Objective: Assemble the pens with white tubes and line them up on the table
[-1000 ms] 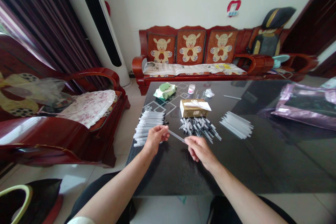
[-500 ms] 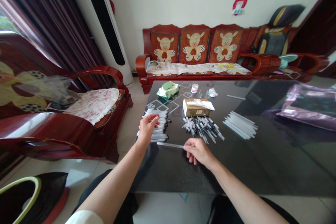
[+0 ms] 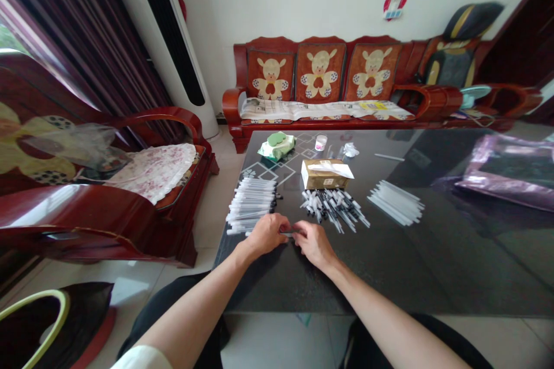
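Note:
Over the near edge of the dark table, my left hand and my right hand almost meet, both closed. A slim pen runs between their fingertips; most of it is covered by my left fingers, and a dark bit shows by my right fingertips. Just beyond my left hand lies a row of white pens with black ends pointing right. Past my right hand is a loose pile of black-and-clear pen parts. Farther right, clear empty pen barrels lie in a slanted stack.
A tissue box stands behind the loose pile. Farther back are a green wipes pack, a small cup, a crumpled tissue and a single barrel. A shiny purple plastic bag lies at the right.
My left hand has come down and right from above the pen row and closed on the slim barrel. My right hand has shifted slightly left and up, still pinching its right end.

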Tool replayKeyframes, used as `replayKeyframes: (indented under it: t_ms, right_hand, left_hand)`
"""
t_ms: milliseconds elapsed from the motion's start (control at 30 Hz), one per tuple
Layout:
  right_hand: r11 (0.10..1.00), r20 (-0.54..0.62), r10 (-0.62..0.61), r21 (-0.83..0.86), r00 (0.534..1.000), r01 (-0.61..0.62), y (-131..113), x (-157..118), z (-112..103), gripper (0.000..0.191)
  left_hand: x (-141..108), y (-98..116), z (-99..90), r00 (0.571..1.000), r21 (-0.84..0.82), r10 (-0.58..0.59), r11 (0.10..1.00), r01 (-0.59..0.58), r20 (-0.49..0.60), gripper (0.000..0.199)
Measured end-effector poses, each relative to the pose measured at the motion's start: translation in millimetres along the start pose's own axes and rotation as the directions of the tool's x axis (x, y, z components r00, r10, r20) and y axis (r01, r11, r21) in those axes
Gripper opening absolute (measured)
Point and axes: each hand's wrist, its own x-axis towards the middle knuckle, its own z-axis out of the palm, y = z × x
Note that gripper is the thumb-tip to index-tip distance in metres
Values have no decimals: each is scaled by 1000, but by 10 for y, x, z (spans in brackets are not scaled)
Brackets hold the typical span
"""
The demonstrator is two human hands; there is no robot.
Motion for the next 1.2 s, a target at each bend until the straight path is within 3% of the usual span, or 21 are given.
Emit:
replayKeyframes:
  t_ms: [100,233,500,733,967,1200]
  right_hand:
    - [997,-32,51,55,998,-49,26,1,-148,23]
    - [994,-111,80,81,991,-71,111,-23,-409,27]
    - [971,-288,227,-13,931,-241,510,14,-999,28]
    - [913,-391,186,-270,901,-306,805,20,-1414,26]
    - [773,-351,278,-470,894,-425,779,18,-1541,19]
    - [706,-318,260,-581,912,-404,838,34,-1454,22]
  left_hand:
    - [-17,47,59,997,245,-39,969,24,59,17]
    - [-18,83,53,991,393,-64,919,12,119,9]
    - [12,16,-95,982,505,-121,862,31,146,4]
    - [21,-48,-186,982,488,-139,871,57,132,22]
    - [-15,-65,-208,986,446,-111,894,44,124,27]
    - [-28,75,-120,997,349,-24,937,-5,79,13]
